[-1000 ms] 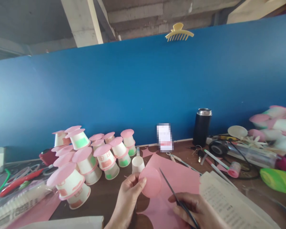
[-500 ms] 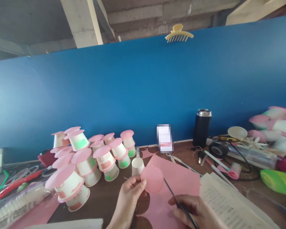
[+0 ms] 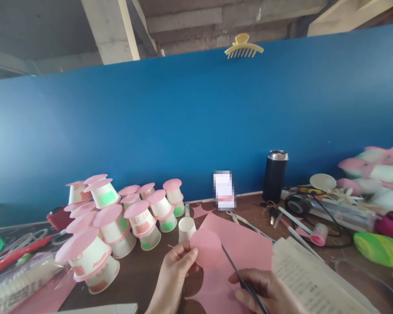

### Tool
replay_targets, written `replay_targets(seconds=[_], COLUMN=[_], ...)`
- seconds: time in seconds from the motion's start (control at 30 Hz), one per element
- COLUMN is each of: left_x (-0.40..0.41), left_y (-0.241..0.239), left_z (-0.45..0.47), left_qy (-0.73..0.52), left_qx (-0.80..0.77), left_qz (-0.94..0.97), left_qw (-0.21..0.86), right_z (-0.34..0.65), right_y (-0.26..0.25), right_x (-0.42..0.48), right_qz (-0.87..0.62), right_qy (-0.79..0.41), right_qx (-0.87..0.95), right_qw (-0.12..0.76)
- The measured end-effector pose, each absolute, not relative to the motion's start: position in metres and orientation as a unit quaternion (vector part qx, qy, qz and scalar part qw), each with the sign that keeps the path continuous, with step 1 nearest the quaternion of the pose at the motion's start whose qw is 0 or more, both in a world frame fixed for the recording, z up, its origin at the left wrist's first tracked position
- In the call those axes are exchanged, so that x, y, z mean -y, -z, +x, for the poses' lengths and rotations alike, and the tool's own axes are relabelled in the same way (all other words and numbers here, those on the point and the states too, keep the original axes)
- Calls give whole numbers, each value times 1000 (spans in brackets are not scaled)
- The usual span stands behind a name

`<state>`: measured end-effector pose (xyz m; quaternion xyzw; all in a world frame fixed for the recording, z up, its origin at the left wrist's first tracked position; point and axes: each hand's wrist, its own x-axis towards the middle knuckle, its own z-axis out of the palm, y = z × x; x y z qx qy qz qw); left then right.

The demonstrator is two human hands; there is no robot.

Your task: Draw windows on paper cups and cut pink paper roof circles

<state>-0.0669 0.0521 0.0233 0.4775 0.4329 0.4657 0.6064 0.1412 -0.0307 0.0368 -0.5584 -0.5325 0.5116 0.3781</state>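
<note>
Because the pink paper disc looks light and floppy, the left hand, fingers closed, pinches its left edge above the pink sheet; the right hand grips thin scissors near right.

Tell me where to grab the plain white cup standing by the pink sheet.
Grip the plain white cup around its side wall, coming from above and in front. It stands upright, mouth up, with the decorated cups close on its left and the left hand holding the pink disc just in front.
</note>
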Motion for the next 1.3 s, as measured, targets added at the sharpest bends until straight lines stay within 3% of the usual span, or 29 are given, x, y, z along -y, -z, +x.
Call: replay_targets(seconds=[1.3], left_x=[-56], left_y=[-26], left_z=[-69], left_qy=[-521], left_qx=[-439], left_qz=[458], left_qw=[572], right_z=[135], right_y=[-36], right_x=[33], right_qz=[-552], right_qy=[-548], right_qx=[487], right_qw=[398])
